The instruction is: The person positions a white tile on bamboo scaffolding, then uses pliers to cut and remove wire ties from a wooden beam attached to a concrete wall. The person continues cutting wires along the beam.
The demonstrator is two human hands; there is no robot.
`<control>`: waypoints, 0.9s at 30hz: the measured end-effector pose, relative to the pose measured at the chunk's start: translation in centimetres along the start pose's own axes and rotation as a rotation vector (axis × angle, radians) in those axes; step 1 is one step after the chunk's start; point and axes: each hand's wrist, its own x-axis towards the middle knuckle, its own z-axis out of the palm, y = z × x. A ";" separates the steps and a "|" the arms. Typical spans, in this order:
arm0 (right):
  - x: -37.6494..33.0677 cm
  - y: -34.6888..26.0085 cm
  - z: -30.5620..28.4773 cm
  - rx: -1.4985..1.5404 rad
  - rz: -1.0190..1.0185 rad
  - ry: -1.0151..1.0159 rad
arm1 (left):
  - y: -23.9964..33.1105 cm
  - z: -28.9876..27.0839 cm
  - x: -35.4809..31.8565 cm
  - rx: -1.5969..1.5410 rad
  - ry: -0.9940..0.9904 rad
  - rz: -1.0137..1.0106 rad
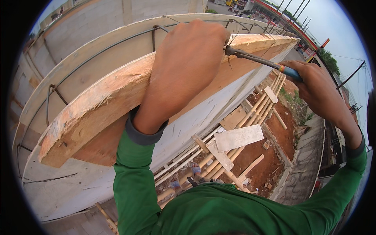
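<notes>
My right hand is wrapped round the handles of a pair of pincers with a blue grip. The jaws of the pincers meet a thin tie wire at the edge of a rough wooden beam. Just left of the jaws, my left hand is closed over the top of that beam. Its fingertips are hidden on the far side, so what they hold cannot be made out. Behind the beam runs a steel reinforcing bar with bent steel stirrups.
A second formwork panel stands behind the bar. Far below lie bamboo poles, a pale board and reddish soil. A foot stands on the poles. A grey wall rises at the right, with a road beyond.
</notes>
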 end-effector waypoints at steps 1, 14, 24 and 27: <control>-0.1 -0.5 -0.5 0.165 0.071 -0.155 | 0.1 0.0 0.1 -0.006 -0.039 -0.045; -0.2 2.0 3.4 0.048 -0.054 0.234 | -0.3 0.1 0.1 0.048 0.014 0.023; -0.2 1.7 3.5 0.021 -0.102 0.189 | 0.0 0.1 0.3 -0.006 -0.032 -0.049; -0.3 1.4 3.5 0.079 -0.088 0.193 | 0.0 0.1 0.4 -0.026 -0.068 -0.103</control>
